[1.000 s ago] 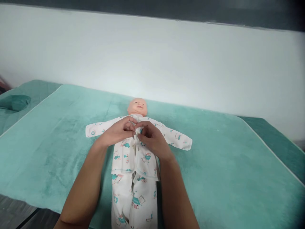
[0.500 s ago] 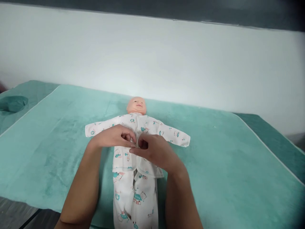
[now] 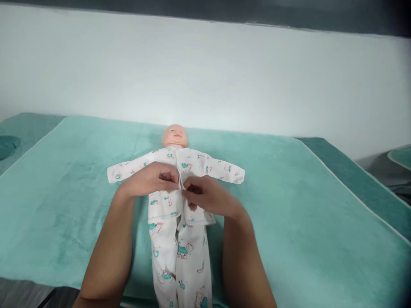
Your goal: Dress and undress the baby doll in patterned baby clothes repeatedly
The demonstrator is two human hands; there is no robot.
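Note:
A baby doll (image 3: 175, 136) lies on its back, dressed in a white printed jacket (image 3: 164, 208) and matching trousers (image 3: 192, 256). Its sleeves stretch out to both sides. Over the chest, my left hand (image 3: 157, 177) pinches the left front edge of the jacket near the middle opening. My right hand (image 3: 207, 194) pinches the opposite front edge, a small gap from the left fingertips. The fingers hide any fastener there. Below the hands, the jacket's lower hem hangs slightly parted over the trousers.
A green plush cover (image 3: 282, 222) with pale seam lines spreads under the doll. Behind it rises a white wall (image 3: 205, 77). Grey floor (image 3: 19, 293) shows at the lower left, and another green-topped surface (image 3: 403, 156) at the far right.
My fingertips, close together before, are now slightly apart at the jacket's front edges. The doll appears a little further left and higher as the view has shifted.

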